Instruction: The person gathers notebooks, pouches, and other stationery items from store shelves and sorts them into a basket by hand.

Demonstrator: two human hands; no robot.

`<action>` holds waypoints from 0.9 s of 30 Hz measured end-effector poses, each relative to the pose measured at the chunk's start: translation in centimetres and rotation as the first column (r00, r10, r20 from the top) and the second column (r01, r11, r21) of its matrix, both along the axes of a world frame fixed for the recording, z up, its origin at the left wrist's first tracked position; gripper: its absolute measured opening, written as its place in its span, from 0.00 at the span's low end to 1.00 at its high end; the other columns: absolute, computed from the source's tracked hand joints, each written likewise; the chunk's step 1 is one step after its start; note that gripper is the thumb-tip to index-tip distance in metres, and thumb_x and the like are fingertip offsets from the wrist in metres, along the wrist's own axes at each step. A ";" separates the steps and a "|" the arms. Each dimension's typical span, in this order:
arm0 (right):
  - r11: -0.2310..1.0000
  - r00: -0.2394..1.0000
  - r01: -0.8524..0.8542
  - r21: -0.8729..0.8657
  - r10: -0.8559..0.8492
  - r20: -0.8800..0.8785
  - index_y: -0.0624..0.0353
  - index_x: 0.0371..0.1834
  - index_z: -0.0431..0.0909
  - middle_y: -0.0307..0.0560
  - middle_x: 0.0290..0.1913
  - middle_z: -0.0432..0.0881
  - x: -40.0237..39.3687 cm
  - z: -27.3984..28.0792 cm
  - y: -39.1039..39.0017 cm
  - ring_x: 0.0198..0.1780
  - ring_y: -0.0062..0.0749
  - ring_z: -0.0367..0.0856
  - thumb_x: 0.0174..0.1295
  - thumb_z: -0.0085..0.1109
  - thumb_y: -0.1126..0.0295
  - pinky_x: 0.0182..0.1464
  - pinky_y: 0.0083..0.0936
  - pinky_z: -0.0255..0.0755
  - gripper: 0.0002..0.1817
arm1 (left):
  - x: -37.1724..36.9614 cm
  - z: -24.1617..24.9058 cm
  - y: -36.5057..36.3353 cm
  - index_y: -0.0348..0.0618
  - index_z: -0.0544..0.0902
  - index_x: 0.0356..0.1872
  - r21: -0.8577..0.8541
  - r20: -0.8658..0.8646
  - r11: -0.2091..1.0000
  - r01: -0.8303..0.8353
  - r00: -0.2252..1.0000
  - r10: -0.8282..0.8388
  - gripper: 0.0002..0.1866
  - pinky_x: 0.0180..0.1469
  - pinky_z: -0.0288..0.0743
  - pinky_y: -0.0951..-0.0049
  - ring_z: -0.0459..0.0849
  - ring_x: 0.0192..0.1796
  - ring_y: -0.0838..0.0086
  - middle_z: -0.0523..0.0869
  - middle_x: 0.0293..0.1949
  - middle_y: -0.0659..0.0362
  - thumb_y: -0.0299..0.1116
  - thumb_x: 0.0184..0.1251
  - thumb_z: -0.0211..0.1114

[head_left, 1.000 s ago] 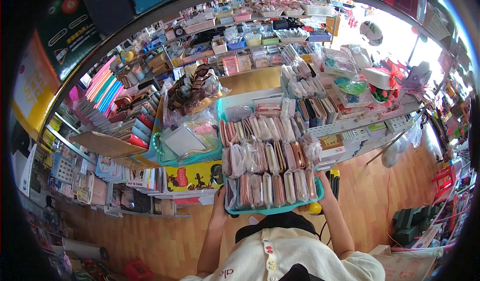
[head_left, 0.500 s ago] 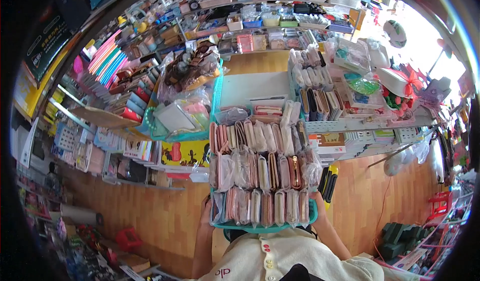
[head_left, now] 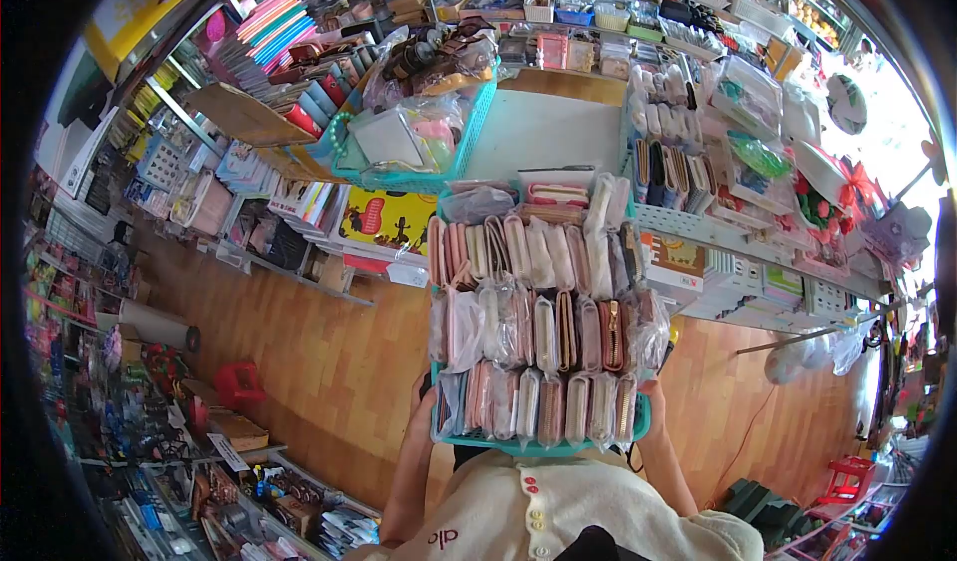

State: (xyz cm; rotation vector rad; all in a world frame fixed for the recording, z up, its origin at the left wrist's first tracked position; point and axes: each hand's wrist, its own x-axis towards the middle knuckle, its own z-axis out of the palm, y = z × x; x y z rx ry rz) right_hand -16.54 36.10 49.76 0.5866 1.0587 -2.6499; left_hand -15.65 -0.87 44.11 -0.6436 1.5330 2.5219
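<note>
A teal plastic basket [head_left: 558, 450] sits in front of my body, packed with rows of wallets [head_left: 563, 332]. Most of them are wrapped in clear plastic; pinks, creams and browns dominate, and one has a gold zip. At the basket's near left side, my left hand [head_left: 424, 403] grips the edge, its fingers partly hidden by the wall. On the opposite side my right hand [head_left: 653, 406] is closed around the rim, fingers mostly out of sight underneath. The basket's far end comes close to a white shelf surface [head_left: 543, 137].
Left of the white surface stands another teal basket [head_left: 478, 112] with bagged goods. More wallets [head_left: 670, 177] stand upright on the right. Below the display are a yellow book [head_left: 384, 220] and stacked books. A red stool [head_left: 239, 385] and crowded shelves line the floor's left side.
My view has turned, so the display now appears tilted and shifted to the right. The basket is still in both my hands and sits slightly further right in view.
</note>
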 end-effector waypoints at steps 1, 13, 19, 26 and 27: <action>0.999 0.999 -0.020 0.040 0.022 -0.040 0.59 0.56 0.71 0.43 0.46 0.80 0.7 0.0 0.1 0.46 0.31 0.79 0.56 0.54 0.61 0.52 0.30 0.74 0.25 | 0.8 0.1 0.2 0.37 0.64 0.69 -0.033 0.009 0.999 -0.037 0.999 0.037 0.35 0.66 0.66 0.65 0.74 0.62 0.65 0.73 0.62 0.52 0.39 0.62 0.63; 0.986 0.992 -0.123 -0.111 0.123 -0.007 0.57 0.53 0.73 0.46 0.42 0.82 12.0 -4.9 -0.3 0.41 0.34 0.83 0.59 0.53 0.59 0.46 0.32 0.79 0.21 | 15.2 0.8 1.2 0.40 0.64 0.68 -0.010 0.023 0.994 -0.112 0.993 0.113 0.31 0.63 0.68 0.68 0.73 0.59 0.71 0.75 0.57 0.56 0.35 0.66 0.63; 0.992 0.992 -0.127 0.011 0.127 0.014 0.62 0.58 0.71 0.51 0.47 0.81 17.5 -8.0 -3.1 0.47 0.42 0.82 0.57 0.52 0.54 0.51 0.38 0.79 0.29 | 22.1 -0.3 1.3 0.41 0.75 0.49 -0.034 -0.108 0.990 -0.139 0.985 0.135 0.16 0.47 0.68 0.80 0.75 0.40 0.85 0.78 0.39 0.65 0.36 0.65 0.66; 0.957 0.953 -0.286 -0.055 0.290 0.089 0.60 0.66 0.65 0.53 0.56 0.78 19.2 -14.9 -2.1 0.53 0.47 0.81 0.56 0.57 0.51 0.56 0.45 0.77 0.37 | 27.3 -7.8 2.1 0.42 0.76 0.46 -0.109 0.000 0.989 -0.100 0.995 0.101 0.14 0.45 0.67 0.81 0.72 0.40 0.86 0.77 0.36 0.68 0.35 0.65 0.67; 0.923 0.922 -0.375 -0.082 0.381 0.070 0.61 0.66 0.65 0.54 0.58 0.78 19.7 -18.9 0.5 0.55 0.47 0.80 0.57 0.58 0.46 0.58 0.45 0.75 0.38 | 28.0 -8.8 2.4 0.42 0.76 0.46 -0.083 -0.009 0.989 -0.123 0.992 0.123 0.14 0.45 0.67 0.81 0.72 0.40 0.85 0.77 0.36 0.68 0.35 0.65 0.68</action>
